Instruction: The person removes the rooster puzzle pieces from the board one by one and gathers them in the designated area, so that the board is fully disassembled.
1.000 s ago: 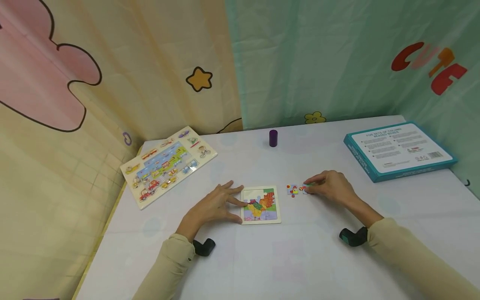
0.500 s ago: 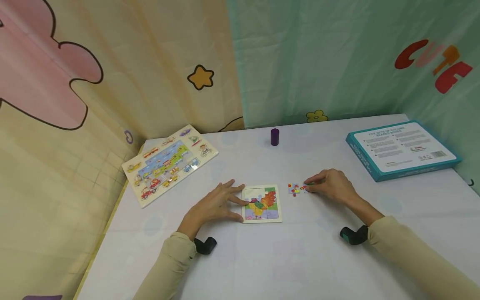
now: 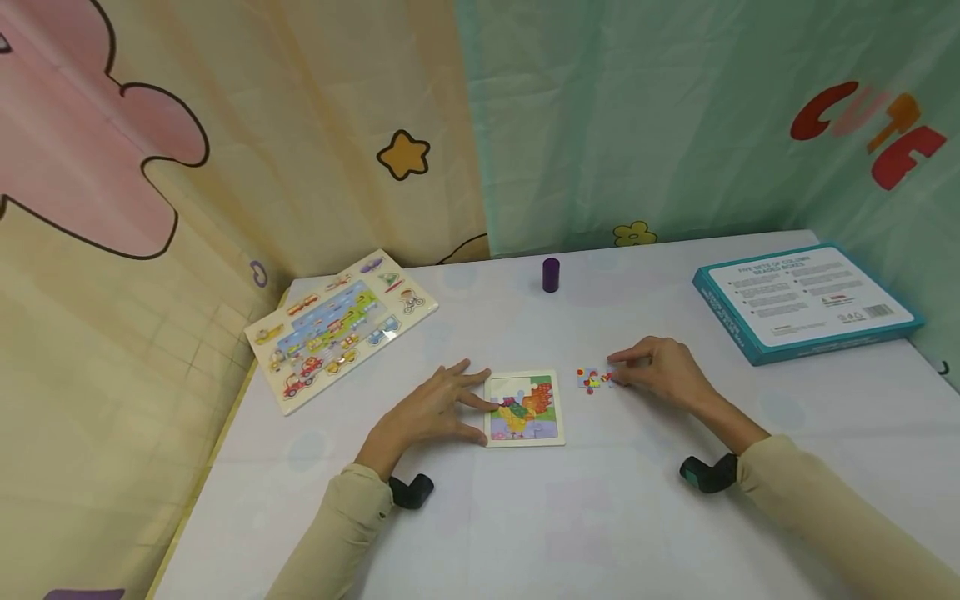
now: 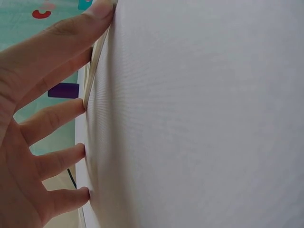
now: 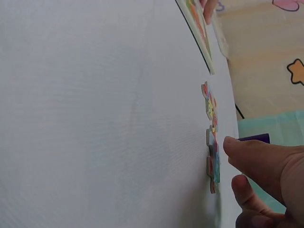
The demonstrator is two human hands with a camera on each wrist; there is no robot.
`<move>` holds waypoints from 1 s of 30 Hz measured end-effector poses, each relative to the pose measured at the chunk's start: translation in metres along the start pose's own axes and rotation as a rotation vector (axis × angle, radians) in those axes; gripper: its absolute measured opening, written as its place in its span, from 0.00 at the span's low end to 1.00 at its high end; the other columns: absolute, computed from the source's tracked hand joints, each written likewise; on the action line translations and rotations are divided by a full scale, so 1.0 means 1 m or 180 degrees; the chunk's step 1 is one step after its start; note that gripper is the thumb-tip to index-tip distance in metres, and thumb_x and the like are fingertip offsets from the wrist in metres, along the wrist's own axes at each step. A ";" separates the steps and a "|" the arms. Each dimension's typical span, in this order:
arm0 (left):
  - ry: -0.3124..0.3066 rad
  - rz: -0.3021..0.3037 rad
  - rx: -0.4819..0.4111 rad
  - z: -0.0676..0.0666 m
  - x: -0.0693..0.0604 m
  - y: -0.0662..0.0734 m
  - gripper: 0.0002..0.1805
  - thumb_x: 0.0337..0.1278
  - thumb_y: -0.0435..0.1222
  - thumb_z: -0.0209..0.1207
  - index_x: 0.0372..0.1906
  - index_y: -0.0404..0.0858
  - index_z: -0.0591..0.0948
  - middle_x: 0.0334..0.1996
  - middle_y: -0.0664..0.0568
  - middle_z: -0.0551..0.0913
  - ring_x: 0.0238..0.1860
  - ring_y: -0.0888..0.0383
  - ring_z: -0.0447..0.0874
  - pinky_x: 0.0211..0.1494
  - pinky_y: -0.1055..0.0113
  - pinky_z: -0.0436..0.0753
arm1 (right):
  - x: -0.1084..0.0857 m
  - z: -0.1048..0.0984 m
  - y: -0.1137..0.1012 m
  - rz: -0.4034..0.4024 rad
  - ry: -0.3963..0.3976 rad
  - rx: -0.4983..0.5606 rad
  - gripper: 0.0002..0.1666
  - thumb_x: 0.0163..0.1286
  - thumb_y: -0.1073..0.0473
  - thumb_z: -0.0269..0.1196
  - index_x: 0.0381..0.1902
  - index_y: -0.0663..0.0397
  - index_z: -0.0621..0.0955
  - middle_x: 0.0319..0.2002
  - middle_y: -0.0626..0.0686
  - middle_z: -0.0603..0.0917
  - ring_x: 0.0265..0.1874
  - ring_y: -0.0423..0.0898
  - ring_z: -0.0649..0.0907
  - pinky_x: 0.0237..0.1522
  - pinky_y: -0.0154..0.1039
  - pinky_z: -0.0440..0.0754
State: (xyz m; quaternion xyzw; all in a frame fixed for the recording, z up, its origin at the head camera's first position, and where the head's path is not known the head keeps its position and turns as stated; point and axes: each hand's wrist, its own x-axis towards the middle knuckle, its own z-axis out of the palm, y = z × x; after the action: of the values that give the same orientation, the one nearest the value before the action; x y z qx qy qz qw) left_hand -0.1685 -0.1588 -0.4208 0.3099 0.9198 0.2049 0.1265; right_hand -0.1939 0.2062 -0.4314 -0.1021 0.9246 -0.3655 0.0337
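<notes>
A square chicken puzzle (image 3: 525, 421) in a pale frame lies mid-table, its upper-left part bare. My left hand (image 3: 435, 408) is spread at its left side; the thumb touches the lower-left corner and one finger reaches over the edge onto the picture. In the left wrist view the other fingertips rest on the white cloth. Two small colourful puzzle pieces lie right of the frame: one in plain sight (image 3: 588, 379), the other (image 5: 213, 159) partly behind my right hand (image 3: 660, 372). The right wrist view shows the thumb and fingers apart from each other, just above that second piece.
A wooden vehicle puzzle board (image 3: 341, 333) lies at the back left. Toward the back stands a purple cylinder (image 3: 551, 275). A teal flat box (image 3: 806, 302) lies at the back right. Printed curtains (image 3: 315, 142) hang around the white-clothed table (image 3: 525, 525).
The right hand's thumb and finger have parted slightly over the right-hand piece, which stays on the table. The left hand keeps its place on the puzzle frame. The whole view has shifted slightly.
</notes>
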 end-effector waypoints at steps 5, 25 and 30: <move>0.0013 -0.0004 0.0020 0.001 0.000 0.000 0.28 0.38 0.51 0.76 0.51 0.50 0.87 0.71 0.49 0.68 0.76 0.42 0.49 0.74 0.38 0.50 | 0.003 0.004 -0.009 0.0046 0.0049 0.0060 0.17 0.61 0.59 0.70 0.47 0.60 0.87 0.34 0.53 0.80 0.33 0.48 0.76 0.27 0.37 0.76; -0.0011 -0.0034 0.0046 0.001 0.000 -0.002 0.29 0.40 0.53 0.75 0.53 0.52 0.86 0.71 0.51 0.66 0.77 0.44 0.48 0.74 0.40 0.49 | 0.028 0.065 -0.075 -0.0153 -0.0283 -0.0220 0.11 0.64 0.57 0.66 0.41 0.55 0.88 0.34 0.51 0.80 0.34 0.47 0.77 0.33 0.39 0.75; -0.0023 -0.0023 0.0044 0.001 0.001 -0.001 0.28 0.40 0.53 0.75 0.52 0.51 0.86 0.71 0.51 0.66 0.77 0.43 0.48 0.74 0.39 0.49 | 0.029 0.069 -0.081 -0.0034 -0.0324 -0.0337 0.12 0.63 0.52 0.66 0.39 0.53 0.87 0.32 0.50 0.78 0.31 0.46 0.76 0.27 0.38 0.75</move>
State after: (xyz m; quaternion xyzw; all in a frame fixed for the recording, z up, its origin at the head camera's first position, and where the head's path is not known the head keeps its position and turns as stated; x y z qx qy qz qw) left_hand -0.1691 -0.1588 -0.4222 0.3082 0.9218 0.1968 0.1284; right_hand -0.1998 0.0960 -0.4266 -0.1272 0.9392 -0.3105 0.0732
